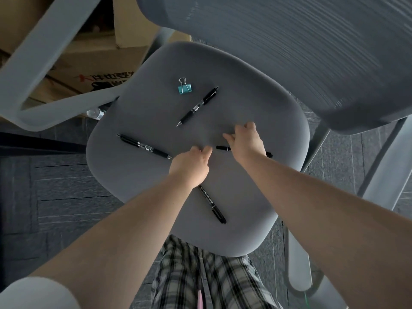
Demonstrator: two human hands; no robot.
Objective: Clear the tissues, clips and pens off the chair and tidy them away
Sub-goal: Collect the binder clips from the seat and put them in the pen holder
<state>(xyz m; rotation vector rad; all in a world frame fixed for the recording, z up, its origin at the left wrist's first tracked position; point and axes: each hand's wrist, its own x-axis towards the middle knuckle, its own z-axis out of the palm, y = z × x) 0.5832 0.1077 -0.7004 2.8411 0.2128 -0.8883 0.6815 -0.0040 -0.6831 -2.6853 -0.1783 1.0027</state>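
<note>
Both forearms across 2 of 4 pens [198, 106], cardboard boxes [93, 63] behind chair [234, 237].

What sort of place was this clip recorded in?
Probably an office or its storeroom: a grey mesh-backed office chair, stacked cardboard boxes behind it, and dark carpet tiles on the floor.

Pens [199, 106] and clip [184, 88] on seat [245, 90]
</note>
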